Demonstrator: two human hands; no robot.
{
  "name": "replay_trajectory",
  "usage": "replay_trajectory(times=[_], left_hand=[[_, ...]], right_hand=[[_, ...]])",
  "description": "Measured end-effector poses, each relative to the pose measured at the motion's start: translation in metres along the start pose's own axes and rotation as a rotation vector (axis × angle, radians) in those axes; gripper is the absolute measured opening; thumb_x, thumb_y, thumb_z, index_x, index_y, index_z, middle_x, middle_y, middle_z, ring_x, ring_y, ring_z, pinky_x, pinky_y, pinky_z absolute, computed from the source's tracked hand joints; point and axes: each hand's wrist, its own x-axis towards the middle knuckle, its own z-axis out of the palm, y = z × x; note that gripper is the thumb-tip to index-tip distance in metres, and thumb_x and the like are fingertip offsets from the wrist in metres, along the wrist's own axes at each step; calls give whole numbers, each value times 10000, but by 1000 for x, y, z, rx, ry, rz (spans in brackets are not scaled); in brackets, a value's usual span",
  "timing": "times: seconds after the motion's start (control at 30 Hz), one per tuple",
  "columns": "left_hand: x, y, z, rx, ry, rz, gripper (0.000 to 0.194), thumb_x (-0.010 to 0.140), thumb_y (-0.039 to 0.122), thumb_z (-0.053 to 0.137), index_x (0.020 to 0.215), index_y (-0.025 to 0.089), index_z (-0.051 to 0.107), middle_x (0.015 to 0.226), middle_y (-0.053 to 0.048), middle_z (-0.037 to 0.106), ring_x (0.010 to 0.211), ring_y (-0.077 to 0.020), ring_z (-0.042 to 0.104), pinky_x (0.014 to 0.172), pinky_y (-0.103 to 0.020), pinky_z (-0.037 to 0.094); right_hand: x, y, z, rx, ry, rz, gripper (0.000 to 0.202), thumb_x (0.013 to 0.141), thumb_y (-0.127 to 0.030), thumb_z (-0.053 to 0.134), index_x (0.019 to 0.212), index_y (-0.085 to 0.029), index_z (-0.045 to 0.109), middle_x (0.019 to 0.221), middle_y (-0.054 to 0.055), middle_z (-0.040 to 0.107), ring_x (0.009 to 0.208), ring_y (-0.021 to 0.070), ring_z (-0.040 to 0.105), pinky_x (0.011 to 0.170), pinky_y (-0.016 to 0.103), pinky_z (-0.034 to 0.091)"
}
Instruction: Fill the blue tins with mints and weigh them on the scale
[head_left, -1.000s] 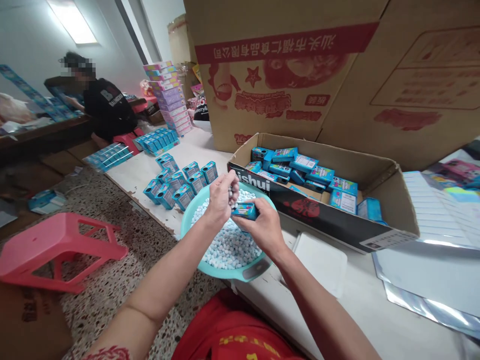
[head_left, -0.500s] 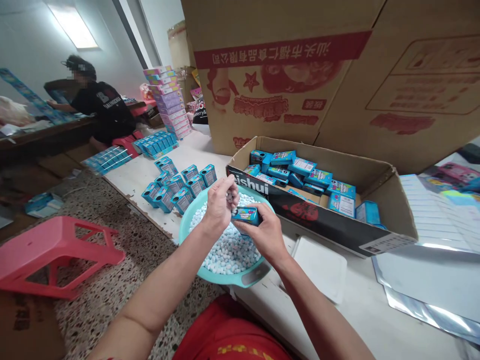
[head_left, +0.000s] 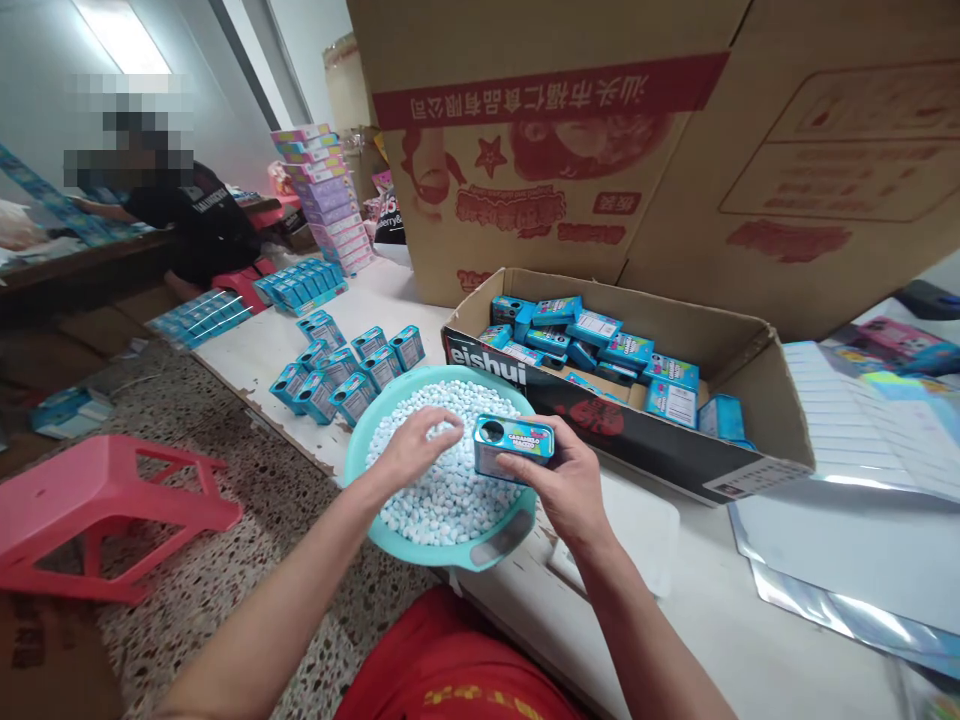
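My right hand (head_left: 566,475) grips a small blue box (head_left: 514,447) with a dark round hole at the left end of its top. The box is held over the right part of a turquoise basin (head_left: 504,545) filled with small white and pale blue candies (head_left: 442,505). Above the basin's left part hovers my left hand (head_left: 420,445), fingers curled but apart, nothing visible in it. Several blue boxes (head_left: 352,395) stand upright behind and left of the basin. Past the basin, an open carton (head_left: 622,425) holds more blue boxes (head_left: 626,348) lying loosely.
A large cardboard box (head_left: 555,150) rises behind the carton. A white lid (head_left: 637,530) and silvery sheets (head_left: 840,560) lie to the right. Pink and purple boxes (head_left: 330,200) are stacked at the far end. A person (head_left: 202,210) sits at back left, near a red stool (head_left: 112,500).
My left hand has moved down and left from the box, and the white candies in it are gone. My right hand has shifted the box slightly right, uncovering its hole. The view has shifted slightly.
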Motion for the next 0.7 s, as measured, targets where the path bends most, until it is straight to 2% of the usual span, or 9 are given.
replay_trajectory(times=[0.03, 0.1, 0.2, 0.3, 0.37, 0.43, 0.57, 0.63, 0.7], left_hand=[[-7, -6, -1, 147, -35, 58, 241, 787, 413, 612, 899, 215, 690, 1069, -63, 659, 1096, -235, 568, 973, -392, 431], [-22, -17, 0, 343, -98, 105, 345, 835, 427, 565, 1102, 232, 664, 1254, -73, 605, 1234, -261, 493, 1077, -437, 345], [-43, -32, 10, 546, -233, 161, 496, 875, 455, 521, 1319, 234, 538, 1400, -92, 511, 1299, -276, 442, 1087, -445, 342], [-49, -43, 24, 764, -306, 264, 526, 888, 430, 522, 1390, 281, 471, 1460, -95, 450, 1335, -309, 392, 1079, -499, 320], [-40, -44, 31, 858, -315, 282, 467, 914, 382, 488, 1375, 308, 483, 1434, -92, 472, 1303, -315, 419, 1037, -507, 348], [-23, -39, 33, 911, -330, 274, 385, 937, 341, 438, 1303, 285, 545, 1333, -105, 540, 1215, -301, 487, 969, -468, 401], [11, -23, 32, 953, -337, 146, 273, 938, 304, 403, 1075, 210, 620, 1044, -113, 609, 1004, -274, 566, 763, -354, 460], [22, -21, 31, 834, -280, 49, 203, 912, 321, 459, 995, 221, 615, 944, -80, 617, 890, -247, 581, 687, -309, 443], [26, -22, 27, 555, -182, -47, 145, 867, 344, 538, 911, 225, 609, 804, -38, 605, 742, -198, 568, 619, -261, 417]], right_hand=[[-3, -1, -6, 13, 11, 8, 395, 576, -346, 859, 908, -233, 678, 851, -10, 666, 786, 180, 622, 720, 297, 505], [-12, 0, -23, 9, 64, 10, 394, 576, -343, 859, 908, -235, 676, 841, -12, 674, 762, 175, 627, 702, 289, 516], [-28, 5, -55, -42, 262, -8, 402, 585, -349, 849, 927, -236, 670, 856, -4, 683, 734, 172, 635, 662, 276, 527], [-42, 15, -87, -140, 447, -20, 389, 594, -373, 831, 907, -220, 657, 825, 7, 680, 703, 175, 636, 635, 281, 533], [-47, 23, -102, -222, 498, -15, 385, 592, -388, 822, 883, -206, 647, 796, 14, 674, 694, 182, 634, 635, 295, 535], [-51, 33, -111, -284, 520, -3, 389, 599, -404, 810, 881, -198, 640, 797, 20, 670, 706, 187, 632, 653, 310, 537], [-61, 55, -117, -346, 541, 25, 422, 589, -445, 798, 882, -194, 627, 821, 22, 649, 752, 196, 621, 715, 342, 532], [-67, 61, -119, -356, 524, 36, 460, 588, -460, 797, 921, -199, 616, 869, 29, 647, 805, 205, 622, 759, 362, 529], [-73, 64, -124, -353, 520, 10, 550, 582, -458, 807, 1022, -206, 592, 1020, 63, 640, 949, 232, 615, 854, 401, 511]])
